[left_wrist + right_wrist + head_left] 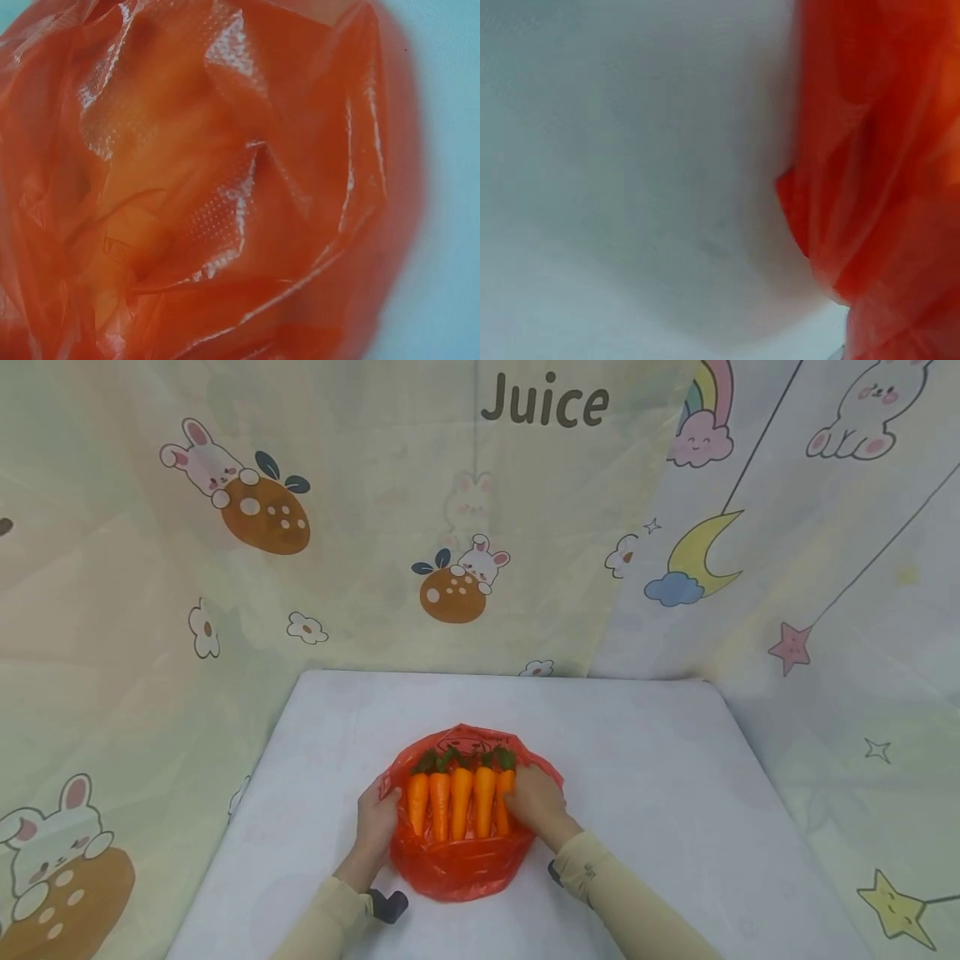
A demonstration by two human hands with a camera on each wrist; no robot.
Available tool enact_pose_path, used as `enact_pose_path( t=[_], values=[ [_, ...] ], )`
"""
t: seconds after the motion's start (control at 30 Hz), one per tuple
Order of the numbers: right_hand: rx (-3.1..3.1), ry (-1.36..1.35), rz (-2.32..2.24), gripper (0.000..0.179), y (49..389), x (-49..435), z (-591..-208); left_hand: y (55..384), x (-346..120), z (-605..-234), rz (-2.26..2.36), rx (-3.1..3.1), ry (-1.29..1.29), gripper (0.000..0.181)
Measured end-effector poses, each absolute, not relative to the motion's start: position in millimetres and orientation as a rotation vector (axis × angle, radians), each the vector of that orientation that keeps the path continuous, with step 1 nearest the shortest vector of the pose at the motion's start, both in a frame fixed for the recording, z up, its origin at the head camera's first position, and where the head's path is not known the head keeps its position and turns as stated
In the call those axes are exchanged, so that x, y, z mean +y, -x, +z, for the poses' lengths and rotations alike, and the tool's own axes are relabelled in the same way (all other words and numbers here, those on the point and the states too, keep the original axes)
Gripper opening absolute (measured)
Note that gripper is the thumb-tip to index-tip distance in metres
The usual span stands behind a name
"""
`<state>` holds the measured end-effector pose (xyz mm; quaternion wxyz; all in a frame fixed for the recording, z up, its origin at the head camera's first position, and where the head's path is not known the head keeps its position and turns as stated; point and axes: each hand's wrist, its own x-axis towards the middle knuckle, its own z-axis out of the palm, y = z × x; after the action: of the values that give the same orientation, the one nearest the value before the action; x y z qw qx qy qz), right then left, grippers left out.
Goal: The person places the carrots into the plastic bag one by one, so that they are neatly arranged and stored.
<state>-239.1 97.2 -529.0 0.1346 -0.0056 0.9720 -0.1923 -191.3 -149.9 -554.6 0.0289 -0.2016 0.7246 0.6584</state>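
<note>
A thin red plastic bag [461, 870] lies spread open on the white table. Several orange carrots [461, 802] with green leafy tops sit side by side in it, tops pointing away from me. My left hand [377, 818] grips the bag's left edge, thumb on the near face. On the right side, my right hand [538, 800] reaches over the rim and holds the rightmost carrot [505, 783], its thumb on the carrot and its other fingers mostly hidden. Crumpled bag film [225, 180] fills the left wrist view; the bag's outer side [885, 172] shows in the right wrist view.
The white table [637, 760] stretches around the bag on all sides. A printed cloth backdrop [360, 568] with rabbits, flowers and stars hangs behind and beside it. Black wrist straps [390, 907] sit at the cuffs of the pale sleeves.
</note>
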Motion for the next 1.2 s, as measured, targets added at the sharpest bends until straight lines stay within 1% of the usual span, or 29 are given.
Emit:
enact_pose_path(
  t=[0.17, 0.4, 0.6, 0.8, 0.93, 1.13, 1.2],
  values=[
    [2.838, 0.037, -0.46, 0.035, 239, 95, -529, 193, -150, -554, 2.041, 2.235, 0.608, 0.044],
    [2.842, 0.067, -0.482, 0.035, 240, 97, -533, 194, -150, -553, 2.032, 2.215, 0.639, 0.046],
    [2.859, 0.077, -0.473, 0.043, 239, 99, -536, 193, -151, -554, 2.028, 2.211, 0.649, 0.045],
    [2.923, 0.145, -0.479, 0.053, 233, 99, -531, 193, -150, -556, 2.041, 2.215, 0.644, 0.046],
    [3.0, 0.194, -0.447, 0.057, 231, 101, -522, 194, -150, -556, 2.056, 2.221, 0.629, 0.052],
    [3.101, 0.24, -0.54, 0.058, 232, 108, -508, 196, -155, -550, 2.05, 2.283, 0.564, 0.073],
    [3.139, 0.263, -0.576, 0.059, 233, 111, -504, 197, -156, -545, 2.053, 2.307, 0.539, 0.076]
  ],
)
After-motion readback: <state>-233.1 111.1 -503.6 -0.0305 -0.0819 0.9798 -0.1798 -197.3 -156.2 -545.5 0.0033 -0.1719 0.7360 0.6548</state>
